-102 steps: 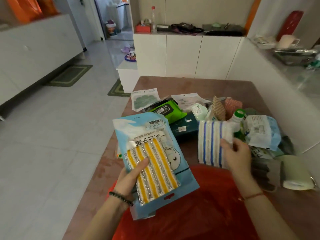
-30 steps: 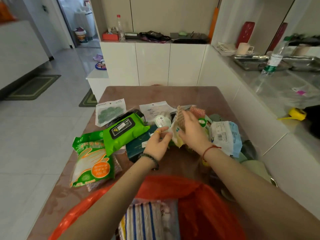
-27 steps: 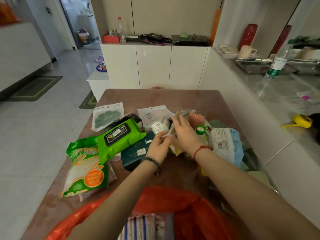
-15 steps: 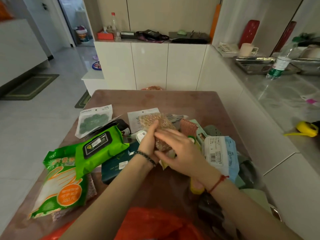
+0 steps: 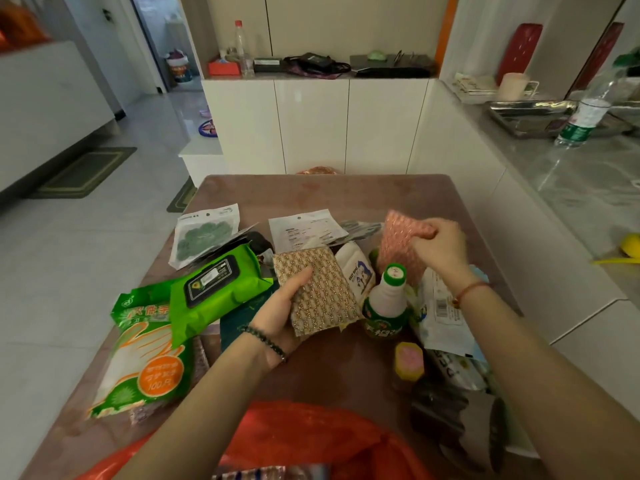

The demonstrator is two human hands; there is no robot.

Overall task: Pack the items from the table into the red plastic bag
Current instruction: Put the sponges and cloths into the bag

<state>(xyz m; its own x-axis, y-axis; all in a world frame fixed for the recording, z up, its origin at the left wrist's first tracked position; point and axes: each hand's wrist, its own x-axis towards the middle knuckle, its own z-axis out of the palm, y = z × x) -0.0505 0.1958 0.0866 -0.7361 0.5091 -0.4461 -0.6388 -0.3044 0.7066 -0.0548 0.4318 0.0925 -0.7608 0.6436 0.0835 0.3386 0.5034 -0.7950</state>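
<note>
Gripping the gold mesh scouring pad (image 5: 318, 289) in the palm-up left hand (image 5: 277, 317), thumb curled across its face, probably gathering both pads for one drop. Pinching the pink scouring pad (image 5: 398, 237) by its top corner at 1 o'clock with the right hand (image 5: 440, 247), fingers bunched. Keeping the red plastic bag (image 5: 311, 434) gaping at 6 o'clock on the table (image 5: 311, 192).

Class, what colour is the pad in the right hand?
The pad is pink; head view.
</note>
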